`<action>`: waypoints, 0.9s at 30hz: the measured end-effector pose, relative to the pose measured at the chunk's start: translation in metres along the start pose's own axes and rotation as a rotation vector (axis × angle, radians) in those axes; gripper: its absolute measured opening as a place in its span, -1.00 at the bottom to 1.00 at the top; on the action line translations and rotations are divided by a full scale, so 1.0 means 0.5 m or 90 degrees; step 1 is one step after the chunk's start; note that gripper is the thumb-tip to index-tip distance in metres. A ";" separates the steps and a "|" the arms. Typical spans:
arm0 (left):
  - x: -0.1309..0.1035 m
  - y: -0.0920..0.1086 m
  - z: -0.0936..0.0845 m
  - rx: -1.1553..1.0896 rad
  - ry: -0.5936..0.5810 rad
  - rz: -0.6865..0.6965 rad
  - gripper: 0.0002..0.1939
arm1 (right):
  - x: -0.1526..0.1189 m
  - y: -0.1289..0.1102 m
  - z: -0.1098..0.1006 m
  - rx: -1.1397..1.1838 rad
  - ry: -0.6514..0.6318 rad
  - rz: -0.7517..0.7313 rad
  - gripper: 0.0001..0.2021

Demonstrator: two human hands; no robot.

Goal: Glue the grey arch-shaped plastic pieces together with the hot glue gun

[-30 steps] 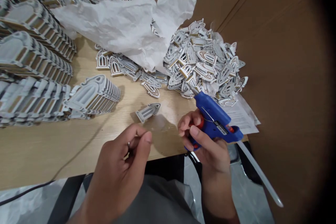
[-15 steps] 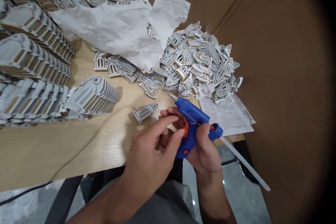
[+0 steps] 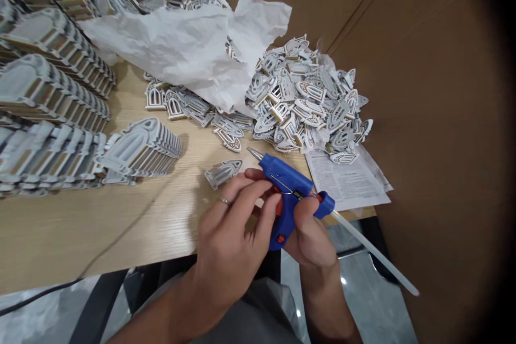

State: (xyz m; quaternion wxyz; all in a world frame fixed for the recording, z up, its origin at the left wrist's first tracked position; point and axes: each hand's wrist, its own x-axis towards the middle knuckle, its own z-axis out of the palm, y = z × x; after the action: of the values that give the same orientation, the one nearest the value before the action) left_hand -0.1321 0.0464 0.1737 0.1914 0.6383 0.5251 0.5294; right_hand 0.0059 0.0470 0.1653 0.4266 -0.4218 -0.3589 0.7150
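A brown panel [image 3: 435, 118] stands to the right of the pale wooden worktop [image 3: 161, 226], whose front edge runs just beneath the 2 hands. The right hand [image 3: 316, 236] is wrapped around the handle of a blue glue gun [image 3: 284, 172]. The left hand [image 3: 229, 247] has its fingers drawn close together at the gun's trigger side; whether they grip anything, I cannot tell. The gun's long axis slants from its metal nozzle [image 3: 255, 153], far left, to a translucent glue stick [image 3: 374, 252] jutting back past the edge.

1 loose arch piece [image 3: 223, 173] lies flat, forward and left of the left fingers, the nearer hand; its pointed end faces right, near the nozzle. Wood grain shows leftward to a leaning stack [image 3: 141, 145]. A heaped pile [image 3: 310, 97] bounds the far side, printed paper [image 3: 342, 177] the right.
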 end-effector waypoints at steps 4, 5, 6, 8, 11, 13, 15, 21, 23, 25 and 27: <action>-0.013 -0.017 -0.007 0.124 0.015 0.169 -0.78 | -0.002 0.001 0.003 -0.020 0.015 0.023 -0.14; -0.015 -0.021 -0.008 0.144 0.016 0.197 -0.77 | -0.003 0.001 0.003 -0.027 0.015 0.022 -0.14; -0.016 -0.025 -0.009 0.163 0.019 0.216 -0.76 | -0.003 0.001 0.002 -0.035 0.016 0.020 -0.16; -0.017 -0.030 -0.008 0.189 0.021 0.240 -0.77 | -0.004 -0.002 0.000 -0.047 0.014 0.013 -0.19; -0.019 -0.035 -0.002 0.201 0.022 0.266 -0.77 | -0.006 -0.008 -0.002 -0.062 0.001 0.008 -0.22; -0.021 -0.036 0.001 0.206 0.034 0.276 -0.76 | -0.009 -0.011 0.002 -0.074 0.010 0.010 -0.25; -0.023 -0.037 0.003 0.212 0.045 0.283 -0.75 | -0.011 -0.011 0.010 -0.086 0.048 0.005 -0.27; -0.023 -0.035 0.003 0.218 0.070 0.281 -0.77 | -0.015 -0.005 0.024 -0.099 0.105 0.011 -0.22; -0.022 -0.036 0.005 0.212 0.080 0.261 -0.74 | -0.016 -0.009 0.022 -0.078 0.077 0.029 -0.26; -0.023 -0.036 0.007 0.204 0.086 0.244 -0.70 | -0.016 -0.015 0.020 -0.045 0.045 0.032 -0.33; -0.024 -0.035 0.008 0.195 0.090 0.239 -0.68 | -0.015 -0.018 0.020 -0.019 0.024 0.022 -0.40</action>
State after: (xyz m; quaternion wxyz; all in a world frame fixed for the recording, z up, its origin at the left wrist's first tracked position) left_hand -0.1357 0.0436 0.1524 -0.0462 0.7075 0.4834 0.5134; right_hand 0.0014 0.0420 0.1793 0.4145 -0.4475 -0.3544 0.7088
